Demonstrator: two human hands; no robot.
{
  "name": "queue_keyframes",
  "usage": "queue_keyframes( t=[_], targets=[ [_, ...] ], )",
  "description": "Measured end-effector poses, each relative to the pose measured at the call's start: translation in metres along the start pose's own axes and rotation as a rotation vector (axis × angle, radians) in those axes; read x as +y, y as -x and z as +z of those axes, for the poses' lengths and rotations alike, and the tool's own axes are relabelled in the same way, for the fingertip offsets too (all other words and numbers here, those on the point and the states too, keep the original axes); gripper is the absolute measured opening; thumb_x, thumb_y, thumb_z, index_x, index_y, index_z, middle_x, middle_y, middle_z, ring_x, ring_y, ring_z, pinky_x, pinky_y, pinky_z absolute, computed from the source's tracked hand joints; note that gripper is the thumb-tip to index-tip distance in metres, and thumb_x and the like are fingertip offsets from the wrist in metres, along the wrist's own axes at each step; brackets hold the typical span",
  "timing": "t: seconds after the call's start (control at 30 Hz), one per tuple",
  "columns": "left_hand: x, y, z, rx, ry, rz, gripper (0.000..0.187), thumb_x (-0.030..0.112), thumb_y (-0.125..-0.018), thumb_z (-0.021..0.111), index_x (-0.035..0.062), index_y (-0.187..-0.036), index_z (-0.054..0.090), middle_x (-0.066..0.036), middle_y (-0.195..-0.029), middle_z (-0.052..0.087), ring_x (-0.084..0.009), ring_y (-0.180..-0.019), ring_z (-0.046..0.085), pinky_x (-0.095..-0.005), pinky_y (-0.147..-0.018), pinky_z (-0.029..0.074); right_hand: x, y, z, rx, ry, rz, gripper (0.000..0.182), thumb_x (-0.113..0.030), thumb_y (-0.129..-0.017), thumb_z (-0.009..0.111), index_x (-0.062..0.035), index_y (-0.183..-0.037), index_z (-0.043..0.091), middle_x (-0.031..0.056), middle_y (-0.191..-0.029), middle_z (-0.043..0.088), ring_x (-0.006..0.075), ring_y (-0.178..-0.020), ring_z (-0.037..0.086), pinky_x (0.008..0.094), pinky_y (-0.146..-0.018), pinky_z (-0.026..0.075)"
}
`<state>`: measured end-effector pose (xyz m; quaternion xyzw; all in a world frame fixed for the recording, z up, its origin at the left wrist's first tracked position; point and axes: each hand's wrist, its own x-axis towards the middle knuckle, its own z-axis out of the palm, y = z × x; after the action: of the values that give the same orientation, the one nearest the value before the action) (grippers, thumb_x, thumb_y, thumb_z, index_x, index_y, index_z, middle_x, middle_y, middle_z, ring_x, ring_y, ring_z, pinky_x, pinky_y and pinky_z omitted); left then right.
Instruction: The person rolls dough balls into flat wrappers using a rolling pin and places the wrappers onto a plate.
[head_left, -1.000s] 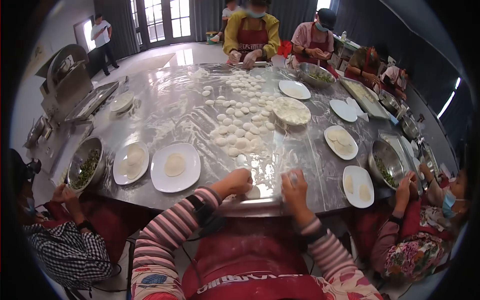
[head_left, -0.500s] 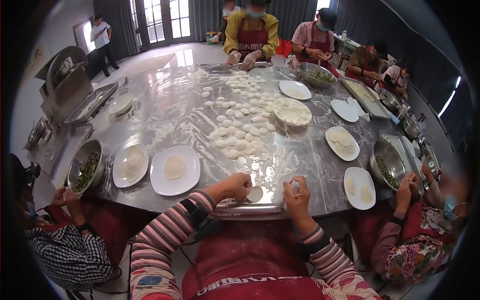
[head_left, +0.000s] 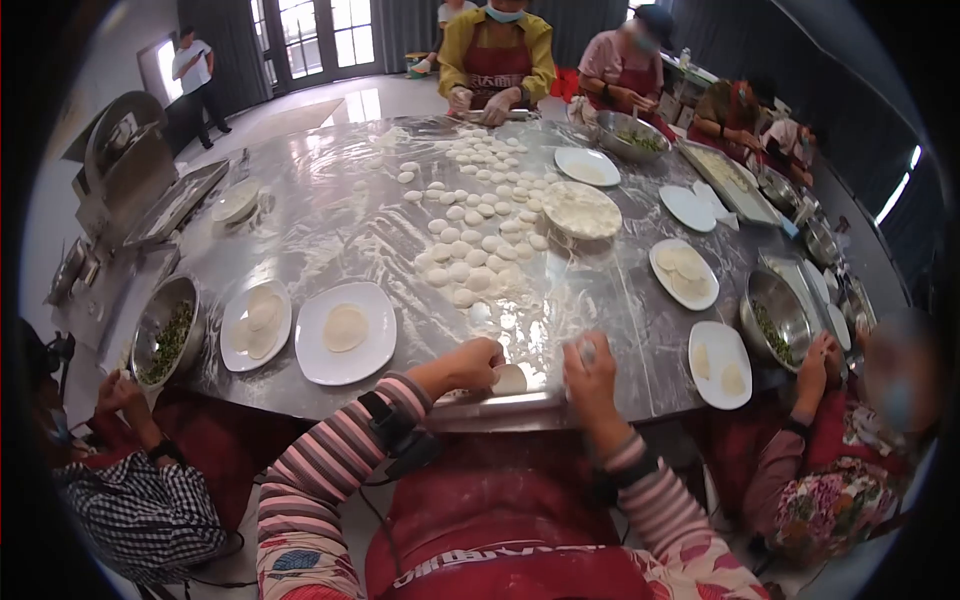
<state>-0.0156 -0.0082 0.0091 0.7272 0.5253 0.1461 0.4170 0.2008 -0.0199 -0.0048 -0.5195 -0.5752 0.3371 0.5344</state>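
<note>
At the near table edge, my left hand (head_left: 470,366) is closed, its fingers pinching the rim of a small round dough wrapper (head_left: 511,379) that lies on the steel. To its right, my right hand (head_left: 591,378) is wrapped around a rolling pin (head_left: 588,350); only a pale end shows above the fist. Flattened dough pieces (head_left: 465,297) lie in a floury cluster beyond my hands. Left of my left hand, a white square plate (head_left: 377,353) bears one rolled wrapper (head_left: 346,328).
A flour-filled dish (head_left: 582,209) stands mid-table. Steel bowls of green filling sit left (head_left: 190,345) and right (head_left: 757,298), near co-workers' hands. Plates with wrappers (head_left: 684,272) line the right side. Across the table, a person in yellow sleeves (head_left: 492,60) works with gloved hands.
The view has shifted slightly, so the table sits a little higher. My right hand has turned a little around the rolling pin; my left hand keeps its pinch on the dough wrapper.
</note>
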Motion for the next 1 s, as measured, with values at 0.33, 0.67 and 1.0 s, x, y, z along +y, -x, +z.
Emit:
queue_keyframes(
  t=[0.33, 0.67, 1.0],
  targets=[
    [0.005, -0.002, 0.001, 0.047, -0.181, 0.022, 0.021, 0.016, -0.076, 0.06, -0.0004, -0.089, 0.062, -0.019, -0.082, 0.063, -0.0302, -0.078, 0.061, -0.0388, -0.07, 0.046, 0.005, 0.008, -0.006, 0.033, 0.06, -0.134, 0.014, -0.008, -0.079, 0.062, -0.0034, -0.085, 0.05, 0.0176, -0.064, 0.055, 0.0341, -0.056, 0.057, 0.0376, -0.052, 0.044],
    [0.014, -0.013, 0.004, 0.045, -0.139, 0.023, 0.02, 0.016, -0.078, 0.057, 0.0012, -0.091, 0.061, -0.017, -0.084, 0.064, -0.0295, -0.079, 0.062, -0.0369, -0.069, 0.047, -0.004, -0.038, 0.021, 0.046, 0.247, -0.394, 0.017, -0.009, -0.079, 0.063, -0.0039, -0.088, 0.049, 0.0188, -0.063, 0.054, 0.0361, -0.056, 0.056, 0.0385, -0.052, 0.044],
    [0.004, -0.02, 0.013, 0.093, -0.114, 0.087, 0.018, 0.014, -0.077, 0.056, 0.0006, -0.088, 0.061, -0.017, -0.081, 0.063, -0.0283, -0.076, 0.06, -0.037, -0.069, 0.046, -0.012, -0.039, 0.026, 0.048, 0.107, -0.314, 0.015, -0.007, -0.079, 0.062, -0.0025, -0.086, 0.05, 0.0179, -0.064, 0.055, 0.036, -0.058, 0.057, 0.0383, -0.053, 0.045]
  ],
)
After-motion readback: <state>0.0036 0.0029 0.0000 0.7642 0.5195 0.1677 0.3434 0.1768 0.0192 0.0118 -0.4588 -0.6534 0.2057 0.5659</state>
